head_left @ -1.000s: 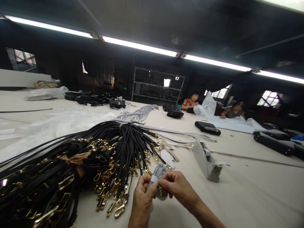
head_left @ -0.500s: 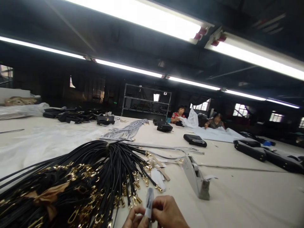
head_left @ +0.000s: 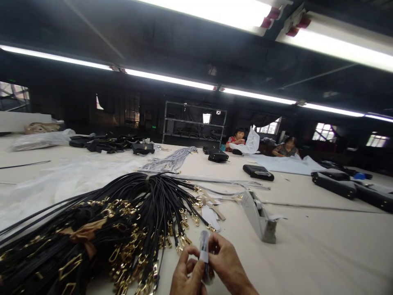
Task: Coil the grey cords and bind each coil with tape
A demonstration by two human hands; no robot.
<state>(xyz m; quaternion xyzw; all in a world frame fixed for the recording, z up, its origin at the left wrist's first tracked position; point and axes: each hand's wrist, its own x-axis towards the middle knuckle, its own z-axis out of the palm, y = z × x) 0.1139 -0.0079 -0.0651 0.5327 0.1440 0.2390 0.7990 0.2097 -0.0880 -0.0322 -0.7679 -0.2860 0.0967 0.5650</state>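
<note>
**Both hands pinch a small wrapped piece at the bottom of the frame**

A small grey wrapped piece (head_left: 204, 256) stands upright at the bottom centre of the frame, held between both hands. The left hand (head_left: 187, 276) grips it from the left with fingers curled, and the right hand (head_left: 225, 266) closes on it from the right, fingertips at its upper part. What lies inside the wrap is too small to tell.

Just left of the hands lies a large bundle of black straps (head_left: 123, 213) with gold clasps, spreading across the lower left. A grey tape dispenser (head_left: 259, 215) sits to the right of centre on the table (head_left: 322, 246). Further back lie grey straps (head_left: 172, 162), a black bag (head_left: 258, 172) and clear plastic sheeting (head_left: 70, 176) at left. Two other people (head_left: 238, 139) sit at the far edge, upper right of centre.
</note>
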